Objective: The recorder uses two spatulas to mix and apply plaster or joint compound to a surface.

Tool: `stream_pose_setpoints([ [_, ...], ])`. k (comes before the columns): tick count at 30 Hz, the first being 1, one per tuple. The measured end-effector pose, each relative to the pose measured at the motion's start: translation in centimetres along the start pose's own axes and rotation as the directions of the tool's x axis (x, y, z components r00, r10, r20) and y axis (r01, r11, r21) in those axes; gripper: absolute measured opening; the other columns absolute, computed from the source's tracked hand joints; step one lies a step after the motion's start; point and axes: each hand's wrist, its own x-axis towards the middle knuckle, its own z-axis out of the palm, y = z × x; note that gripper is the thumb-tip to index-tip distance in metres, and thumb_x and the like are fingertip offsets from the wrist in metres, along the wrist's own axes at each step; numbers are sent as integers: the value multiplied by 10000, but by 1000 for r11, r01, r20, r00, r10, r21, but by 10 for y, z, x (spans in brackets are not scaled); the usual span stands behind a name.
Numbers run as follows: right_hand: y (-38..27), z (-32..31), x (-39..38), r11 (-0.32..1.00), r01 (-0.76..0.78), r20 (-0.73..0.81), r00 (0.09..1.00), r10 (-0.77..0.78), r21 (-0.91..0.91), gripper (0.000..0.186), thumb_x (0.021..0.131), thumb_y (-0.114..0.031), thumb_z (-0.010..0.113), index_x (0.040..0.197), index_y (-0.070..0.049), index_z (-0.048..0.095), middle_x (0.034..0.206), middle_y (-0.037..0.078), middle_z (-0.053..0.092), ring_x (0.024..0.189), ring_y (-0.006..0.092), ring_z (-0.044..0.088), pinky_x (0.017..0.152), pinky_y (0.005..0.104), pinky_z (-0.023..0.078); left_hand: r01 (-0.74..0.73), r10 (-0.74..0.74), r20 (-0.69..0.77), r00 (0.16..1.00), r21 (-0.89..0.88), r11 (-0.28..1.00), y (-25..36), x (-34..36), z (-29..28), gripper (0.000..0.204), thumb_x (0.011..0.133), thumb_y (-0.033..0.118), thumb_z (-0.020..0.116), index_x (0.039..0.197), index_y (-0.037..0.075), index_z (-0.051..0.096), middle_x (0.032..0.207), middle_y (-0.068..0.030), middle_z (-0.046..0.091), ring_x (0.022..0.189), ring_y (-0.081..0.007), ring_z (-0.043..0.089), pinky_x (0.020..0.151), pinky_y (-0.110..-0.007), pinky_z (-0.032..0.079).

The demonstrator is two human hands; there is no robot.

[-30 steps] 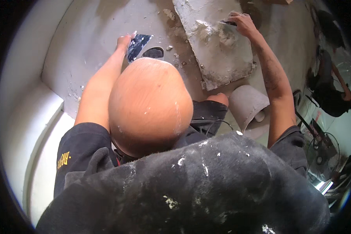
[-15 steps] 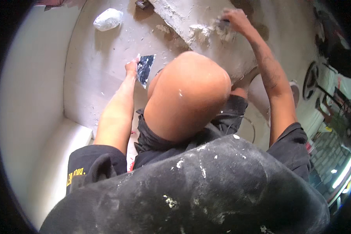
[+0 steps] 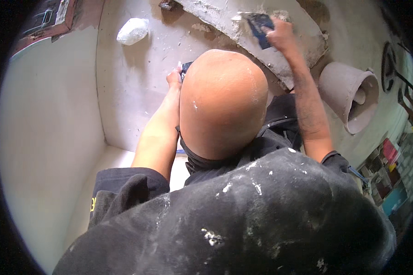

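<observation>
My left hand (image 3: 174, 78) is closed on a dark, flat putty knife (image 3: 185, 69) spotted with white, held low beside my raised bare knee (image 3: 222, 101); the knee hides most of its blade. My right hand (image 3: 282, 36) grips a second dark, wide-bladed putty knife (image 3: 259, 30) at the upper right. Its blade rests on or just over a long pale board (image 3: 313, 43) smeared with whitish paste. Some lumpy paste (image 3: 237, 19) lies by the blade's far edge.
On the pale floor at the far left lies a white, knotted-looking plastic bag (image 3: 133, 31). A grey bucket (image 3: 342, 85) lies tipped at the right, its mouth toward me. A black wheel-like ring (image 3: 389, 66) stands beyond it. A white wall (image 3: 46, 114) rises on the left.
My right hand has come nearer, and its putty knife now shows flat over the board. The left putty knife has slid right, behind my knee. My view has shifted, bringing the bucket into sight.
</observation>
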Motion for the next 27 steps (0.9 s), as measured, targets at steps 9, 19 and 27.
stream_pose_setpoints([
  [9,16,41,19,999,-19,85,996,17,27,258,654,-76,510,882,-28,621,782,232,605,793,378,599,711,434,470,27,-23,26,999,-144,989,19,-31,2,144,718,85,653,740,-53,614,713,-65,596,619,-137,514,564,-310,402],
  [19,9,3,22,995,-74,70,995,69,63,258,679,-114,580,914,-15,619,858,234,610,845,373,594,764,422,460,-192,184,57,981,271,943,24,-35,-2,242,713,139,671,771,-88,614,740,-86,613,644,-163,521,599,-333,403],
  [27,-14,56,16,997,-61,123,991,55,43,280,664,-99,567,929,-20,613,849,239,608,839,378,595,776,427,467,-253,226,125,966,292,922,23,-35,-5,218,705,126,670,748,-80,616,720,-78,605,630,-155,517,584,-328,401],
])
